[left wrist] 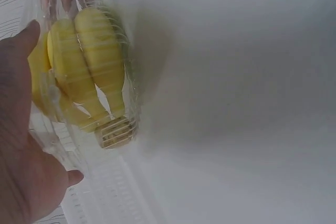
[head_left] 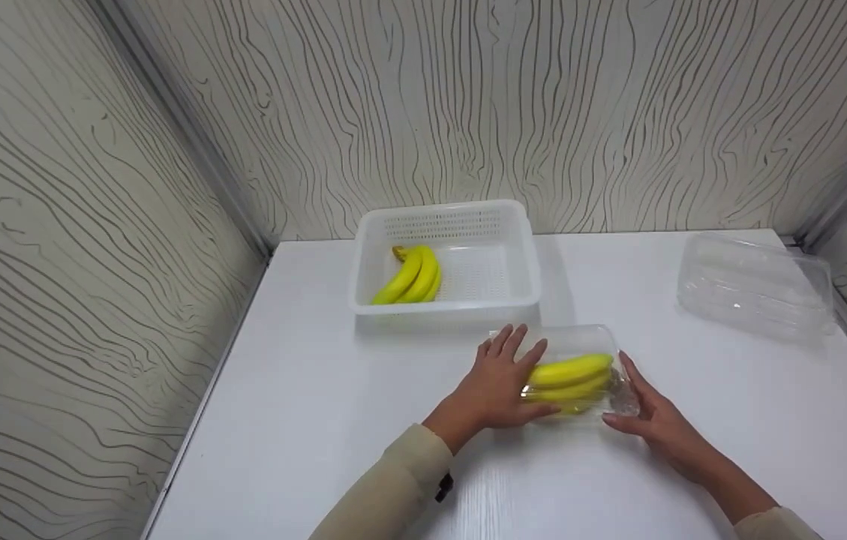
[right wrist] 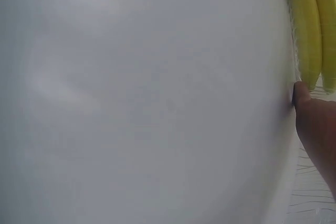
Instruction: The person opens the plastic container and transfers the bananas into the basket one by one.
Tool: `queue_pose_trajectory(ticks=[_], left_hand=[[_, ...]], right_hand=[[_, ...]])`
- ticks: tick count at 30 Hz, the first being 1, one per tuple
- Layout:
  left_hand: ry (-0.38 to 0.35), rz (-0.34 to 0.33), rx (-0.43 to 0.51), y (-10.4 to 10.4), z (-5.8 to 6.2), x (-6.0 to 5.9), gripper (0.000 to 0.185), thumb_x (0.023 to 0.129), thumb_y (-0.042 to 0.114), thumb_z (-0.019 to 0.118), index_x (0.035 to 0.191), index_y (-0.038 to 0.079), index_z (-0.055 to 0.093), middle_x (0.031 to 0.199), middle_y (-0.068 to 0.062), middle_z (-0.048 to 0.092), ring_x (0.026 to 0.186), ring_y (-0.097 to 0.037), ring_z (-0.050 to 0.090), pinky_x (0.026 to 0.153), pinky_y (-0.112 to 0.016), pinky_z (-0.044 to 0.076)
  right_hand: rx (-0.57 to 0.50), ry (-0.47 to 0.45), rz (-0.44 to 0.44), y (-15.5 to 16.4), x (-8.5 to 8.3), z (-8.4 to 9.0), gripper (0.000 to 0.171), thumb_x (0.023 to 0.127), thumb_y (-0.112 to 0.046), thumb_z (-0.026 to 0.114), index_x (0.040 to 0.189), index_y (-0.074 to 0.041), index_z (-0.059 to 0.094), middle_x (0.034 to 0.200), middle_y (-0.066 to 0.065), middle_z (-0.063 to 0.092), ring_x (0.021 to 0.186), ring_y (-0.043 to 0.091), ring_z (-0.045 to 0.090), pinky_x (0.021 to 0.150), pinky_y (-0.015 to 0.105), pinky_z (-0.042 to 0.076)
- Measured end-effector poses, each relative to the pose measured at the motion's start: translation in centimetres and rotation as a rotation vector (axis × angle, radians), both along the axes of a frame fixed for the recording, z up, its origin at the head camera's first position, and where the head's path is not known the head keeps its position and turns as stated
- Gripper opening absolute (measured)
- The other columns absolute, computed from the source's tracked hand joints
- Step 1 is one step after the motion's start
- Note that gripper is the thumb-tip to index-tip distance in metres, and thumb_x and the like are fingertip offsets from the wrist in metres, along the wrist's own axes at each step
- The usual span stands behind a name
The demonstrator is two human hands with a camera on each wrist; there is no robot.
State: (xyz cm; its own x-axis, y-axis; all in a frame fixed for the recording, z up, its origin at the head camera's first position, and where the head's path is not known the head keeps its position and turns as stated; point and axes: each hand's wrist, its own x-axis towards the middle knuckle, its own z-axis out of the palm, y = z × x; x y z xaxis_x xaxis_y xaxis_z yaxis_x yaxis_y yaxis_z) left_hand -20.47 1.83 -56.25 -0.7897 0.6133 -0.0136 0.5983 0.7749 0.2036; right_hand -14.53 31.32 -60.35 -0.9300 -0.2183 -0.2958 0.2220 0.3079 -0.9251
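With my left hand [head_left: 494,386] and right hand [head_left: 656,420] flat-fingered against the clear banana box [head_left: 569,371] — unopened — lifting its lid seemingly came next.

The left hand [head_left: 494,386] covers the near end of the bananas in the clear clamshell box [head_left: 569,373]. In the right wrist view the right hand [right wrist: 315,129] is cut by the frame edge — only a fingertip shows — and the bananas [right wrist: 312,24] run off the top. The left wrist view is blurred.
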Motion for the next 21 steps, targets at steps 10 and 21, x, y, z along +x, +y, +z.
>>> queue_pose_trajectory(ticks=[10,21], left_hand=[[-0.015,0.006,0.008,0.09,0.07,-0.12,0.094,0.095,0.082,0.049,0.171,0.031,0.025,0.181,-0.006,0.019,0.169,-0.03,0.019,0.134,-0.054,0.028],[-0.008,0.008,-0.028,0.38,0.11,-0.23,0.089,0.1,0.08,0.042,0.171,0.031,0.024,0.181,-0.008,0.019,0.169,-0.031,0.02,0.135,-0.053,0.028]], right_hand=[[0.013,0.008,0.004,-0.15,-0.05,-0.05,0.111,0.099,-0.024,0.074,0.172,-0.036,-0.009,0.18,0.009,-0.019,0.165,0.046,-0.019,0.129,0.075,-0.004],[0.008,-0.014,0.006,-0.16,-0.16,0.06,0.109,0.101,-0.03,0.072,0.171,-0.038,-0.011,0.179,0.008,-0.021,0.165,0.045,-0.022,0.128,0.076,-0.005]])
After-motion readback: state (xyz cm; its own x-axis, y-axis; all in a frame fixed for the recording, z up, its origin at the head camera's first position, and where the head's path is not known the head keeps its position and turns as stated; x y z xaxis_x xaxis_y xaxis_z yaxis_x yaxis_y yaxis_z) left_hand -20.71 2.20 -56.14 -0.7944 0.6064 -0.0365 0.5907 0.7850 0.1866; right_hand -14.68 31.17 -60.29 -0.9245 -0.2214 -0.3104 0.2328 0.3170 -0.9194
